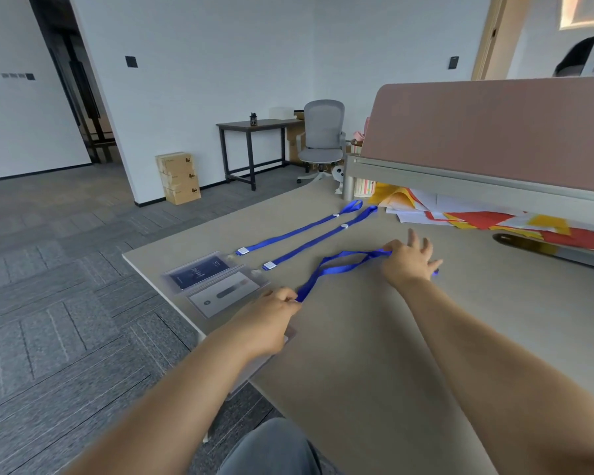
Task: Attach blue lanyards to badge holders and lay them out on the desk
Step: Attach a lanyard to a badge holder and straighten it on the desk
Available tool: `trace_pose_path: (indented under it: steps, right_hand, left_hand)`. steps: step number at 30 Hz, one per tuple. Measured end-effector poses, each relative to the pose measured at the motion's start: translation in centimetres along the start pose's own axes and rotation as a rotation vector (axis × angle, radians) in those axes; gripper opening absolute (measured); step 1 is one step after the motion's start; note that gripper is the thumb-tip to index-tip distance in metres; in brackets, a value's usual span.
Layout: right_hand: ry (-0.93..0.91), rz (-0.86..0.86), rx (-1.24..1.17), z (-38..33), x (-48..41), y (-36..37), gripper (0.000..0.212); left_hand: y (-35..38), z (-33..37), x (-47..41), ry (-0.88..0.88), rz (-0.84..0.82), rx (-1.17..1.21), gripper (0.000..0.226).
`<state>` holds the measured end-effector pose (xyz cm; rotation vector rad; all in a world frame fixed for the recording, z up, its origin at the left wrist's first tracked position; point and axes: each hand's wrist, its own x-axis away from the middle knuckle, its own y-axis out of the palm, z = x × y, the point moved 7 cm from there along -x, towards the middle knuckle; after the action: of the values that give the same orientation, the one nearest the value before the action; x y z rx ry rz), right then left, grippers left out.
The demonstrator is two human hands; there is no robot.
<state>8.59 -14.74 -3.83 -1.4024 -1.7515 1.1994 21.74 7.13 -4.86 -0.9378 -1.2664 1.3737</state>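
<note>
Third blue lanyard stretched across the bench between both hands, long way running from near-left to far-right, same slant as the two laid-out lanyards beside it. Left hand nearer, pinched shut on the clip end, just beside the two badge holders. Right hand farther out, fingers spread, thumb and finger seeming to hold the loop end. Strap slack, not yet straight. Third holder mostly hidden under the left hand.

Left hand fingers pinched; right hand fingers splayed, arms outstretched.
</note>
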Motion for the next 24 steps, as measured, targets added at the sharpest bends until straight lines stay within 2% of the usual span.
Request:
trace_pose_path:
  steps: [3,5,8,13,18,24]
  right_hand:
    - [-0.320,0.031,-0.111,-3.6,1.7,1.0,0.037]
    - [-0.561,-0.108,-0.201,-6.4,3.6,2.6,0.035]
    - [-0.750,-0.265,-0.056,-8.6,5.4,5.0,0.037]
    - [-0.696,-0.201,0.149,-7.8,4.6,4.8,0.030]
    - [-0.628,-0.141,0.306,-6.5,4.1,4.7,0.035]
    - [-0.548,-0.211,0.293,-5.5,4.7,4.4,0.039]
  left_hand:
    - [0.0,0.1,-0.2,0.013,-0.004,0.029,0.064]
    - [0.0,0.1,-0.3,0.017,0.000,0.044,0.064]
    - [0.1,0.0,-0.3,0.027,0.002,0.022,0.063]
    - [0.4,-0.1,-0.3,0.053,0.010,0.002,0.065]
    - [0.5,-0.4,-0.4,0.054,0.015,-0.008,0.061]
    - [0.2,-1.2,-0.6,0.011,0.084,-0.084,0.046]
